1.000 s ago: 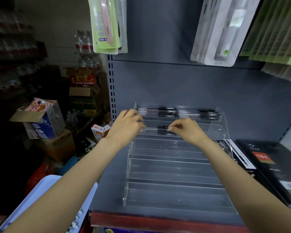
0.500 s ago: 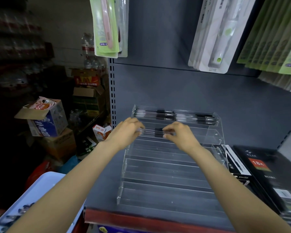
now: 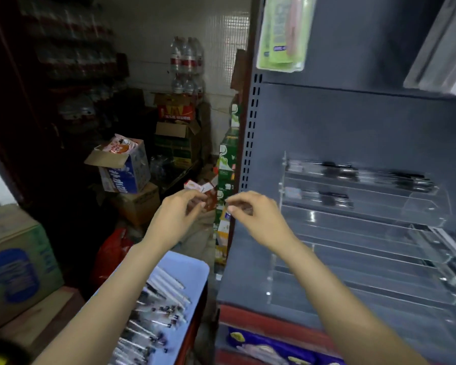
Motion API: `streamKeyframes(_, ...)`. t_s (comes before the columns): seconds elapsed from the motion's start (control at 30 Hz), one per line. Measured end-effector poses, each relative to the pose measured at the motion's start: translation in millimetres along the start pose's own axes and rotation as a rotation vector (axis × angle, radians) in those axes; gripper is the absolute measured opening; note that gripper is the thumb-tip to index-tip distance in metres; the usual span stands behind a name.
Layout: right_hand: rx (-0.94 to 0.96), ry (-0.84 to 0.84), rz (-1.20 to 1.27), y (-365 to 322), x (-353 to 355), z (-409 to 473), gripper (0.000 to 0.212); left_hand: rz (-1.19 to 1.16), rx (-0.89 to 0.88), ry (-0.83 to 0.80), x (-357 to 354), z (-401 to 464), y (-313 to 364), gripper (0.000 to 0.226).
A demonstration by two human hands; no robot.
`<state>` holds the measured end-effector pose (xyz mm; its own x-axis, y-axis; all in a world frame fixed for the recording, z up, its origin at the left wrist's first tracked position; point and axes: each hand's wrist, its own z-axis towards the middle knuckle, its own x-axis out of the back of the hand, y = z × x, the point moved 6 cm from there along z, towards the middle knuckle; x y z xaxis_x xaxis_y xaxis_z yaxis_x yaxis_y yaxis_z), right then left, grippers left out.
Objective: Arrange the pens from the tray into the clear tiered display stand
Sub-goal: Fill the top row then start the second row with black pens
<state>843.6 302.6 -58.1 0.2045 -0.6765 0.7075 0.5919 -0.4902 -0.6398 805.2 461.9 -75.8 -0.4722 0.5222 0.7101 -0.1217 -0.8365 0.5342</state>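
Both hands hang in the air off the shelf's left edge, apart from the stand. The left hand (image 3: 175,216) and right hand (image 3: 257,217) have loosely curled fingers; motion blur hides whether either pinches anything, so I cannot tell. The clear tiered stand (image 3: 366,248) sits on the grey shelf (image 3: 248,280), its right end cut off by the picture's edge. Blurred dark pens (image 3: 358,175) lie in its top two tiers near the back. More pens (image 3: 158,314) lie on the blue tray (image 3: 192,275), partly hidden by the left forearm.
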Motion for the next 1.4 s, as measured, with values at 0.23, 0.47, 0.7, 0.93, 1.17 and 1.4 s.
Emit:
streamKeyframes(0.23,-0.23,-0.249,-0.014,-17,-184,26,0.026,-0.029,0.243,-0.223,8,-50,-161,0.022)
streamKeyframes(0.47,-0.456,-0.439,-0.155,28,-302,7,0.026,-0.017,0.376,-0.493,-28,-96,-268,0.021)
streamKeyframes(0.7,-0.521,-0.492,-0.292,54,-337,-6,0.02,-0.008,0.309,-0.709,-65,-117,-294,0.026)
streamKeyframes(0.93,-0.582,-0.509,-0.25,63,-338,0,0.018,-0.115,0.341,-0.771,-76,-113,-302,0.021)
streamKeyframes(1.17,-0.602,-0.427,-0.167,68,-330,-4,0.02,-0.373,0.424,-0.687,-75,-110,-305,0.002)
streamKeyframes(1.4,-0.6,-0.281,0.091,49,-291,0,0.013,-0.882,0.697,-0.456,-53,-93,-280,0.01)
